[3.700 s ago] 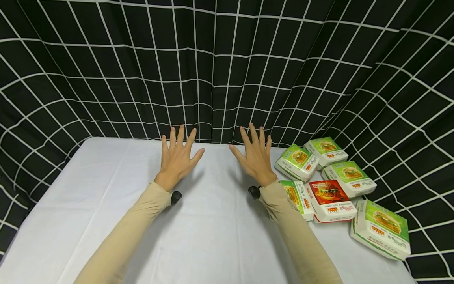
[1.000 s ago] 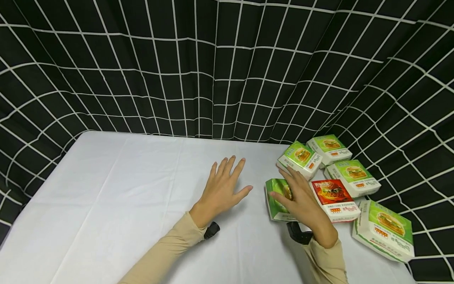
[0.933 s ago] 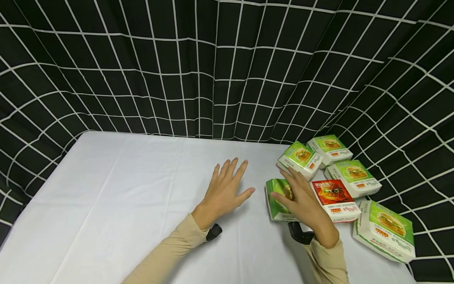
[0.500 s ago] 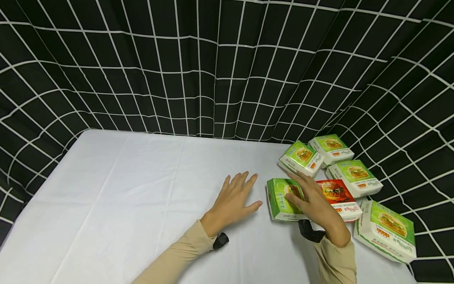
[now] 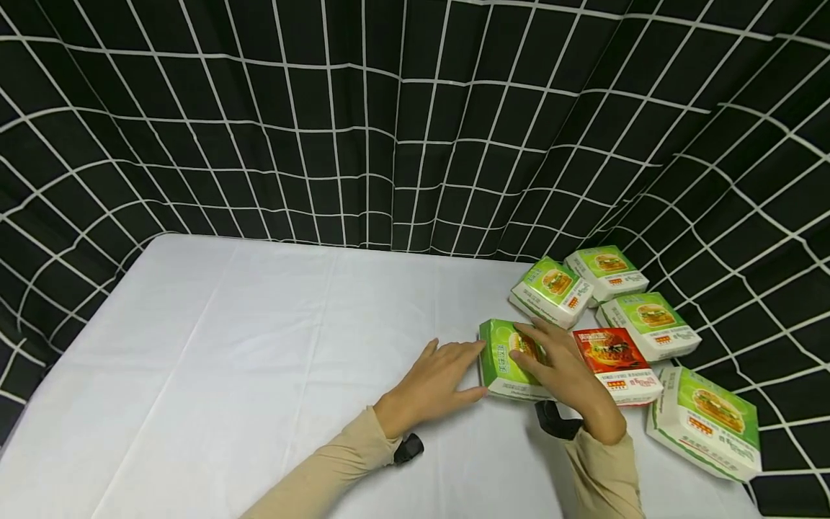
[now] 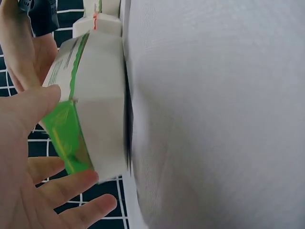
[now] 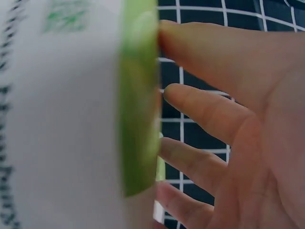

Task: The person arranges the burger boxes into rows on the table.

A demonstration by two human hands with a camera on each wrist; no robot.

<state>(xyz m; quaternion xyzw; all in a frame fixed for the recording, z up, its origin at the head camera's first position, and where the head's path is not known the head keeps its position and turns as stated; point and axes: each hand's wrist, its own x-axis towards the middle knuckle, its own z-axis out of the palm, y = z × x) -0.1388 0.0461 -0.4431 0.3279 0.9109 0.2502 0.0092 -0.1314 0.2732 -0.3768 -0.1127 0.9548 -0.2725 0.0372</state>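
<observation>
A green-and-white hamburger box [image 5: 502, 357] sits on the white table between the person's hands. The left hand [image 5: 436, 382] meets its left end; in the left wrist view the thumb [image 6: 40, 102] lies at one corner and the fairly straight fingers [image 6: 78, 183] spread along the end. From above, the right hand [image 5: 570, 371] touches the box's top with its fingertips, covering part of the burger picture. In the right wrist view, its fingers [image 7: 200, 112] reach the green top edge without wrapping round the box. The box's underside is hidden.
A red-and-white burger box [image 5: 612, 353] lies just right of the right hand. Further green-and-white boxes stand behind [image 5: 551, 288] and to the right [image 5: 707, 422]. A black curtain [image 5: 324, 137] with white grid lines borders the table.
Both hands have left their spread pose near the table's back. The right hand has come onto the green box, which now lies further left, and the left hand has moved right to touch it.
</observation>
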